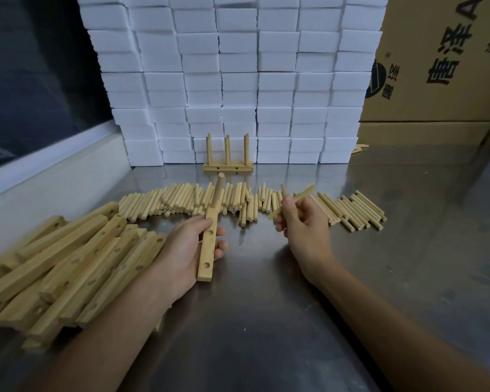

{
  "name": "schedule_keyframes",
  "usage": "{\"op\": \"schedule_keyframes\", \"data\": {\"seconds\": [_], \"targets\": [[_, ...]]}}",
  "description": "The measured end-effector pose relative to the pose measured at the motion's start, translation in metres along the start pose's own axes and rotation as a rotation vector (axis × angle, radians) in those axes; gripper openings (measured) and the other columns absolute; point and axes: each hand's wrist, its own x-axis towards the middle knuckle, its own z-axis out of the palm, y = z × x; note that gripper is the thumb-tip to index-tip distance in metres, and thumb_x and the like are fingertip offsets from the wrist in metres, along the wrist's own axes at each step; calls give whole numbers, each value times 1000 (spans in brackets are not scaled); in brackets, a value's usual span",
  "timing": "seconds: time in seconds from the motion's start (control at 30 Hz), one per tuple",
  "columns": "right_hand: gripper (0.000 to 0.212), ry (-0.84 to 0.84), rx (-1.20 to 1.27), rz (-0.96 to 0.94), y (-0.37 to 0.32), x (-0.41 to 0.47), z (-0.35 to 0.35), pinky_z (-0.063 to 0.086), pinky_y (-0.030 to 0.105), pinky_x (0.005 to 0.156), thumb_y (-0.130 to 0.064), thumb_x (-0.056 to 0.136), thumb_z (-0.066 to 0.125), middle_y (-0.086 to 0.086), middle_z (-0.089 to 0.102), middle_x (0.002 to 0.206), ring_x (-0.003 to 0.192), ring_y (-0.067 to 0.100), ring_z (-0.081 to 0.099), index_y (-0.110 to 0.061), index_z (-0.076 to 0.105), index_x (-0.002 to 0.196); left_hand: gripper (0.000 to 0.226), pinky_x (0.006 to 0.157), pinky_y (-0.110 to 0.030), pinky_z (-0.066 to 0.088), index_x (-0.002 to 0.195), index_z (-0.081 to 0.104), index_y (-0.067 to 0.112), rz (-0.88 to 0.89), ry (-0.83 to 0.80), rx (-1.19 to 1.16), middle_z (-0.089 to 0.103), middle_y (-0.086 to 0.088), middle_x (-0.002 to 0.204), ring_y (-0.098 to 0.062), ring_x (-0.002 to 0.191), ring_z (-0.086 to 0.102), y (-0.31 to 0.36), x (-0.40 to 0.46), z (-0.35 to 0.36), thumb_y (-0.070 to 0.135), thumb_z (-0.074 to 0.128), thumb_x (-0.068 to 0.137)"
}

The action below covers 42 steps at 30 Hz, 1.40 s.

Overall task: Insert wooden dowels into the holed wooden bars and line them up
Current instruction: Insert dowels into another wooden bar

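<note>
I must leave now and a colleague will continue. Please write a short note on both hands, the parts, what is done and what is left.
Left hand holds a bar with one dowel in its far hole; two holes are open.
Right hand holds loose dowels.
Done: one finished bar with three dowels stands by the white blocks.
Left: fill this bar, then the bar pile from the dowel row.

Dim light, soft table (266, 321) glare, wide-angle edge warping

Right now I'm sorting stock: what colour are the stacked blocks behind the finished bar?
White, plain, no pattern: the stacked blocks show clearly in the head view.
</note>
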Motion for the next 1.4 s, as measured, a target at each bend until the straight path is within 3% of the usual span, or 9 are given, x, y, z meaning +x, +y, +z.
{"op": "schedule_keyframes", "data": {"seconds": [0.33, 0.57, 0.77, 0.93, 1.0, 1.07, 1.17, 1.3, 1.4], "targets": [[23, -311, 409, 360, -19, -18, 17, 52, 21, 65, -25, 101, 55, 7, 77, 97, 77, 12, 71, -8, 71, 100, 25, 40, -23, 43, 113, 58, 1, -104, -35, -137, 62, -12, 77, -18, 49, 54, 4, -4, 5, 14, 38, 105], [16, -355, 121, 189, -16, -31, 28, 48, 25, 61, -16, 102, 55, 13, 72, 88, 65, 15, 66, -2, 63, 101, 38, 41, -24, 43, 135, 49, -6, -155, -79, -74, 60, -14, 72, -19, 53, 50, 2, -5, 6, 12, 33, 106], [16, -375, -214, -83, -18, -34, 28, 56, 27, 63, -22, 103, 52, 7, 71, 83, 66, 15, 68, -8, 61, 101, 35, 44, -25, 45, 128, 58, 0, -145, -64, 5, 64, -12, 73, -17, 55, 53, 1, -5, 5, 13, 34, 106], [19, -373, -525, -356, -20, -34, 40, 56, 39, 74, -28, 102, 51, 0, 67, 87, 79, 13, 65, -11, 61, 101, 33, 46, -26, 44, 121, 66, 5, -104, 12, 45, 67, -15, 93, -17, 60, 57, -3, -3, 6, 18, 39, 106], [20, -360, -539, -413, -20, -35, 47, 54, 41, 75, -26, 102, 51, 3, 65, 92, 83, 17, 63, -9, 61, 101, 33, 56, -30, 48, 117, 69, 7, -80, 43, 85, 68, -15, 94, -21, 67, 61, -6, -1, 6, 21, 42, 105], [21, -360, -537, -442, -20, -35, 51, 53, 43, 74, -25, 102, 51, 5, 66, 91, 82, 20, 63, -6, 61, 102, 32, 81, -42, 55, 114, 70, 7, -75, 73, 126, 72, -20, 100, -36, 86, 68, -6, -2, 7, 23, 44, 104], [20, -348, -521, -496, -19, -34, 51, 50, 42, 69, -20, 102, 54, 7, 65, 83, 74, 20, 60, -2, 62, 96, 32, 103, -58, 44, 110, 71, 8, -94, 88, 141, 69, -28, 113, -47, 114, 62, -6, -3, 10, 22, 43, 103], [23, -296, -485, -538, -17, -31, 52, 47, 39, 63, -18, 100, 58, 7, 62, 73, 66, 19, 56, 0, 63, 87, 31, 100, -60, 46, 107, 71, 8, -80, 108, 156, 68, -30, 113, -49, 112, 62, -6, -4, 12, 20, 43, 103], [26, -243, -449, -516, -13, -28, 52, 48, 39, 60, -22, 99, 62, 6, 62, 67, 61, 17, 57, -2, 65, 81, 31, 77, -46, 55, 112, 68, 6, -64, 120, 181, 71, -24, 95, -39, 81, 67, -7, -3, 10, 19, 42, 104]]}}
